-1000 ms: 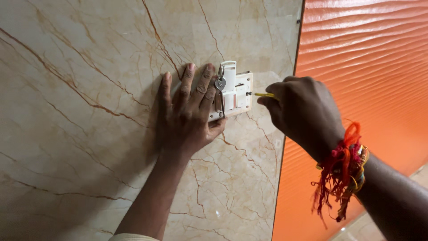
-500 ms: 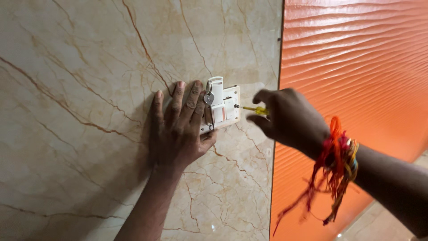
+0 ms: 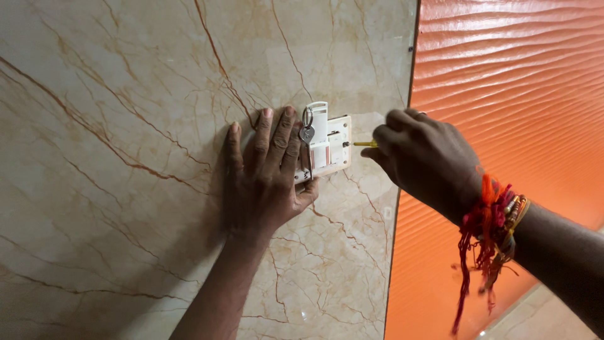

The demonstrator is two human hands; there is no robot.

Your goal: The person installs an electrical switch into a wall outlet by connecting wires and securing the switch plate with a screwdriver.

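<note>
On marble wall (image 3: 126, 189), beside orange ribbed panel (image 3: 503, 75): white switch plate (image 3: 330, 148) sits against the stone, a bit tilted, w/ a card in its top slot and a key ring (image 3: 307, 129) hanging in front. Left hand (image 3: 264, 182) spread flat, fingers wide, pressing plate's left edge. Right hand (image 3: 421, 157) closed round a yellow-handled screwdriver (image 3: 365, 144), tip at plate's right-side screw. Plate looks mounted; screw prob. not fully driven yet.
</note>
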